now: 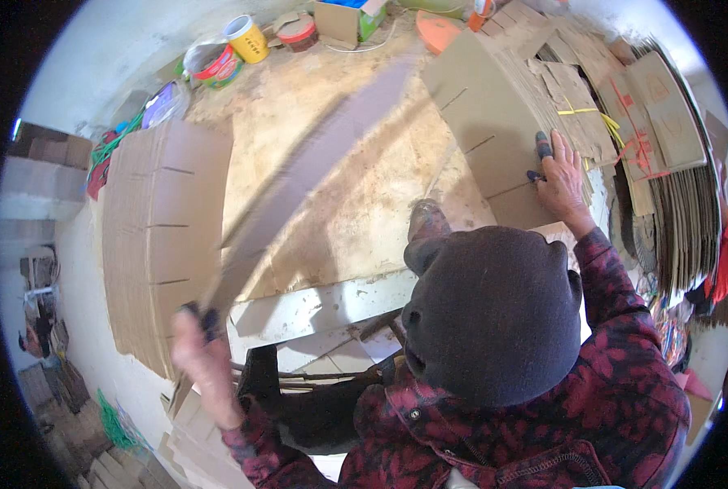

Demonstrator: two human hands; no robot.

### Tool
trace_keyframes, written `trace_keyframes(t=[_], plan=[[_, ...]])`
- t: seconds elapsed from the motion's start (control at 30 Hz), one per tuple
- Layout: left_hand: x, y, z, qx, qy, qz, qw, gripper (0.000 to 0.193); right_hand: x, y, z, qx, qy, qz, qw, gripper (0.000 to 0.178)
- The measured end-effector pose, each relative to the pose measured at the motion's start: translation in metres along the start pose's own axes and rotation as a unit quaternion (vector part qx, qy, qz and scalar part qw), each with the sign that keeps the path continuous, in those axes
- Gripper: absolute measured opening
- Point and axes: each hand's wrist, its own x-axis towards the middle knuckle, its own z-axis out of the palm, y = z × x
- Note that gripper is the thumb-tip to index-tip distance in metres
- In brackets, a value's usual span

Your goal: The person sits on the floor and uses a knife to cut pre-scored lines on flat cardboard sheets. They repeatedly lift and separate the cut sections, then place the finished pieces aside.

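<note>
My left hand (203,367) pinches the near end of a long cardboard strip (315,167), which slants up and away to the right over the table and is smeared by motion. Dark coverings wrap some of its fingers. On the right, my right hand (561,175) lies with fingers spread against a stack of slotted cardboard sheets (471,114); dark bands cover two of its digits. To the left, beside the strip, stands another thick stack of slotted cardboard pieces (168,220).
A worn tabletop (299,236) spreads ahead. Along its far side are a yellow tub (247,39), a red-and-green bucket (214,65) and an open carton (343,23). Flattened boxes (665,204) pile up at right. A dark rounded cloth shape (494,318) blocks the lower middle.
</note>
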Motion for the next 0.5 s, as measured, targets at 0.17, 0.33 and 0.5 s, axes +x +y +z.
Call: trace_keyframes(t=[0.17, 0.33, 0.5], plan=[[-0.078, 0.076, -0.077, 0.644, 0.206, 0.219, 0.703, 0.023, 0.040, 0.043, 0.001, 0.028, -0.044, 0.099, 0.994, 0.024], [-0.199, 0.066, -0.196, 0.541, 0.372, 0.150, 0.739, 0.032, 0.063, 0.070, -0.013, 0.024, -0.143, 0.021, 0.989, 0.029], [-0.308, -0.030, -0.321, 0.208, 0.485, 0.054, 0.848, 0.020, 0.049, 0.046, -0.016, 0.004, -0.011, -0.060, 0.998, 0.029]])
